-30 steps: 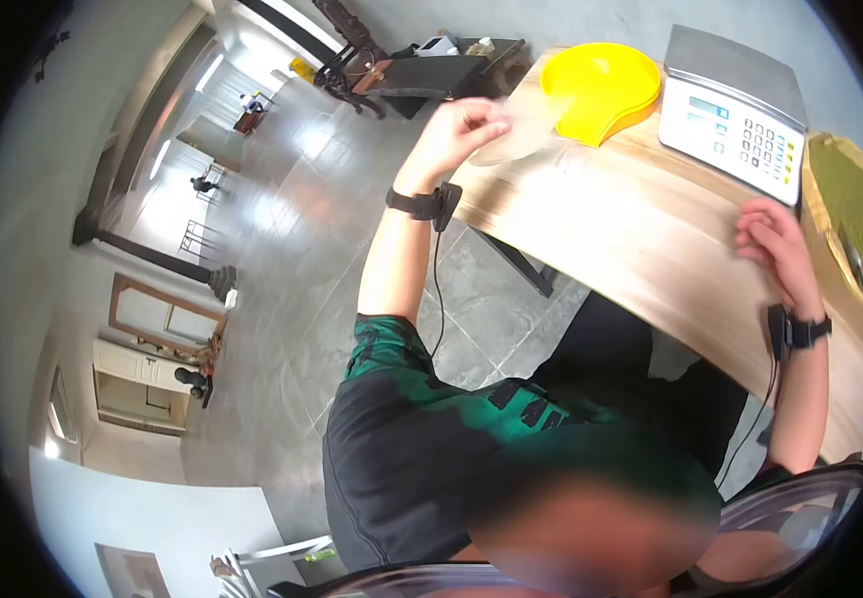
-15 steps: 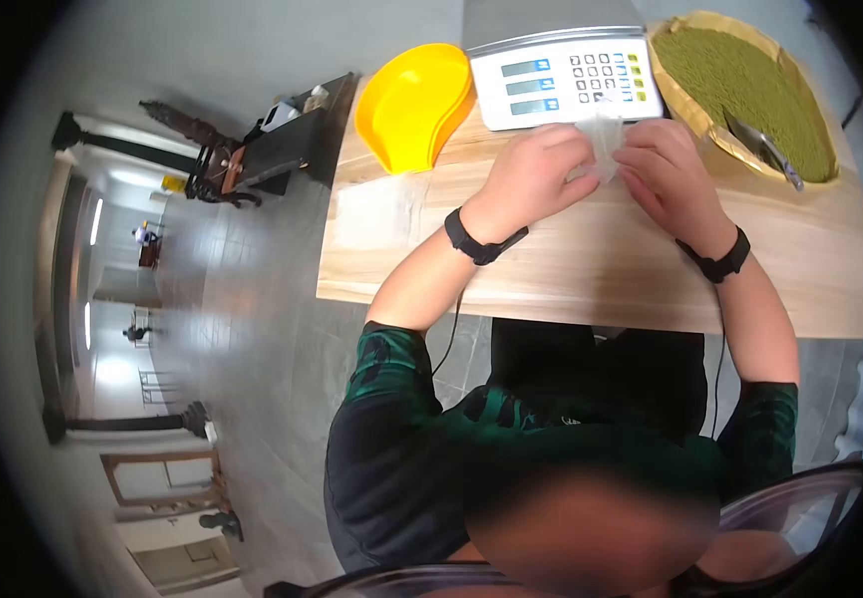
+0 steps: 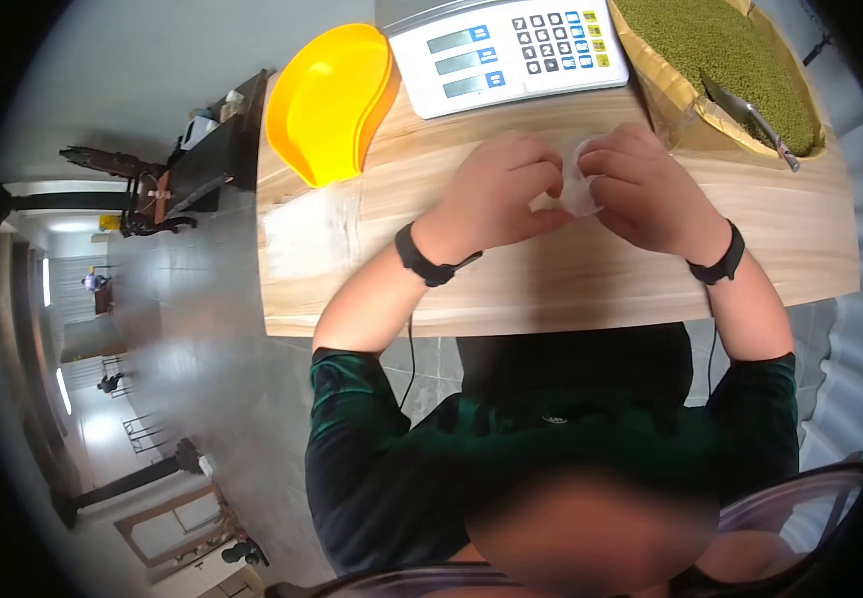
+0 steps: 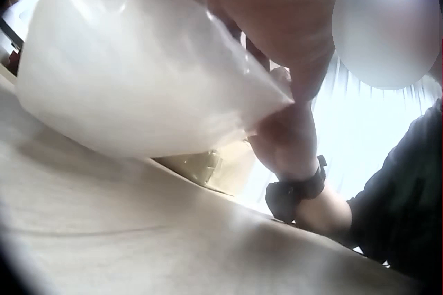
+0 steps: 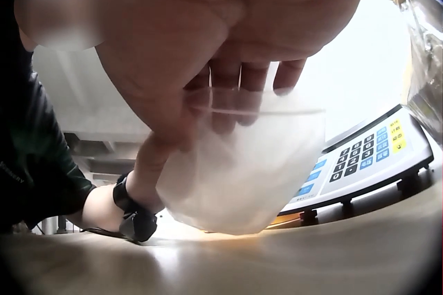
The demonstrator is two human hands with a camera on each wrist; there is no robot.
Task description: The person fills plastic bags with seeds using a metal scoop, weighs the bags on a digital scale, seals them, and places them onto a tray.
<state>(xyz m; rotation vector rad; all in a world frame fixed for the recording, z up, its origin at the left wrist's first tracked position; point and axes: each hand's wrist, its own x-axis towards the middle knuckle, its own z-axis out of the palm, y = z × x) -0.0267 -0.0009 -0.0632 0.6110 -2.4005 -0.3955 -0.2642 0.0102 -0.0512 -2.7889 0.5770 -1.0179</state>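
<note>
A translucent plastic bag (image 3: 581, 179) is held between both hands just above the wooden table. My left hand (image 3: 501, 189) pinches its left side with curled fingers and thumb. On the opposite side my right hand (image 3: 646, 189) grips the bag near its edge. In the left wrist view the plastic bag (image 4: 124, 67) spreads wide and puffed beneath the palm. From the right wrist the bag (image 5: 242, 163) hangs down, its straight edge near the top, with fingertips showing through the film.
A white scale (image 3: 511, 55) with displays and a keypad stands at the back. Left of it lies a yellow scoop (image 3: 327, 105). A paper-lined sack of green beans (image 3: 720, 60) holds a metal scoop (image 3: 750, 115) at the right. Clear plastic bags (image 3: 307, 234) lie flat on the table's left (image 3: 401, 309).
My left hand has come in from the far left with the bag to meet my right hand. Both hands now hold it, slightly nearer the body. The head view has turned.
</note>
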